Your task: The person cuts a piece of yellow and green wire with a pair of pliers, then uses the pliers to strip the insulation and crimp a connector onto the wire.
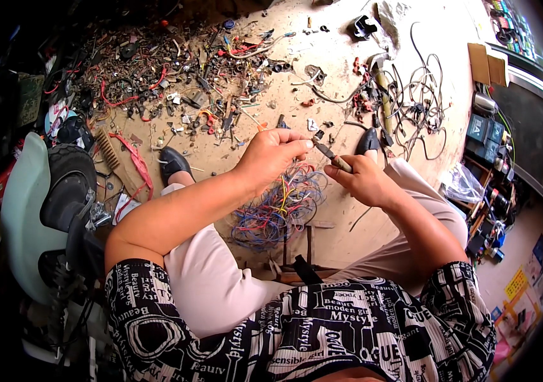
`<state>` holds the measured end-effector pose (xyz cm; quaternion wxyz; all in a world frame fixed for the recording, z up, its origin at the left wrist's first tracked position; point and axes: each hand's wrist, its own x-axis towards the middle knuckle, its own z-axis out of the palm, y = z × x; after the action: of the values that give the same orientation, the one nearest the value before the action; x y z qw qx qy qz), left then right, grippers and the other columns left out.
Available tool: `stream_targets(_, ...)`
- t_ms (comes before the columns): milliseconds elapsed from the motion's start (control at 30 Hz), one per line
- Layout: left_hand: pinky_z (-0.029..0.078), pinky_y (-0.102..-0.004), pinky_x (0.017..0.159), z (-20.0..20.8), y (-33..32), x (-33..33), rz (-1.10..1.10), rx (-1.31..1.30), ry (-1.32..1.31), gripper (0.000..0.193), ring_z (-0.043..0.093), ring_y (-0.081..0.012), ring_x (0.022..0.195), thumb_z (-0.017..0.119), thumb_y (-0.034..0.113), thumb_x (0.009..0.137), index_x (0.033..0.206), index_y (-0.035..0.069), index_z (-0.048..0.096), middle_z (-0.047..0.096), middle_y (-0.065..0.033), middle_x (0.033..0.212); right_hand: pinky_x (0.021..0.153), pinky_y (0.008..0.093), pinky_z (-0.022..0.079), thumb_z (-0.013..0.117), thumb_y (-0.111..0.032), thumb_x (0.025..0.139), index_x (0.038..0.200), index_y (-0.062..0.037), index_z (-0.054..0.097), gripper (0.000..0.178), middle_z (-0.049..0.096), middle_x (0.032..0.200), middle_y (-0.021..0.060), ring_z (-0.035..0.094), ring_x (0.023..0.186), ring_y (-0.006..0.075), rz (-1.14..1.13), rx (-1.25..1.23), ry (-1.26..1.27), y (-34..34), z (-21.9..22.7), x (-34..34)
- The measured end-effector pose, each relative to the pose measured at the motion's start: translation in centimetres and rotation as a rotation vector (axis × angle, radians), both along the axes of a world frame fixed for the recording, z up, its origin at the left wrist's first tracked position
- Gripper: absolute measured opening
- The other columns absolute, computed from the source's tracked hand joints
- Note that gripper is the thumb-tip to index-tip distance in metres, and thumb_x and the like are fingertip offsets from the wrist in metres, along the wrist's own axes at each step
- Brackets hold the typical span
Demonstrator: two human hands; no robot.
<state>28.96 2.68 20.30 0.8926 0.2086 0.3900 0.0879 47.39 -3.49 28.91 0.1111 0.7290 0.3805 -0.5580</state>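
The bundle of wires (281,207) on the floor (341,83) mixes blue, red, yellow, green and white strands. The floor itself is a dusty tan, strewn with dark scrap (176,70) flecked red and orange. A red strap (136,162) lies by a tan comb (107,149). The tool (334,156) in the right hand (363,181) looks dark with a brownish handle, though it is too small to be sure. The shirt (322,331) is black and white, patterned with printed lettering. The trousers (211,280) are pale pinkish beige, the shoes (174,162) black. A pale mint-green panel (20,210) curves beside a black tyre (71,181). The loose cables (421,102) are grey and black.
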Motion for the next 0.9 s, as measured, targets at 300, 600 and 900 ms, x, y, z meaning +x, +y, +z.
stream_targets(300, 0.031, -0.0176, 0.048, -0.3, 0.3, 1.1, -0.120, 0.093, 0.059, 0.018, 0.040, -0.0018, 0.053, 0.063, 0.015, 0.086, 0.096, 0.000, 0.063, 0.059, -0.0009, 0.076, 0.050, 0.0357, 0.040, 0.062, -0.033, 0.089, 0.079, 0.0015, 0.065, 0.036, 0.046, 0.050, 0.0109, 0.039, 0.048, 0.0149, 0.000, 0.111, -0.104, -0.9, -1.1, 0.3)
stream_targets(600, 0.037, -0.0214, 0.055, -2.1, -1.3, 1.7, -0.142, 0.146, 0.113, 0.014, 0.048, -0.0047, 0.064, 0.064, 0.016, 0.085, 0.091, 0.003, 0.065, 0.061, 0.0001, 0.079, 0.050, 0.0392, 0.042, 0.064, -0.034, 0.086, 0.076, 0.0022, 0.063, 0.038, 0.049, 0.051, 0.0157, 0.048, 0.045, 0.0244, 0.375, 0.412, -0.379, -2.8, -3.0, 1.3)
stream_targets(900, 0.035, -0.0189, 0.053, 0.0, -0.2, 1.8, 0.007, 0.085, 0.067, 0.024, 0.047, -0.0026, 0.063, 0.066, 0.019, 0.086, 0.103, 0.003, 0.062, 0.061, 0.0001, 0.081, 0.055, 0.0305, 0.043, 0.058, -0.043, 0.091, 0.088, 0.0010, 0.058, 0.044, 0.052, 0.062, 0.0048, 0.051, 0.057, 0.0117, -0.257, -0.054, 0.121, -1.5, -1.9, 1.2)
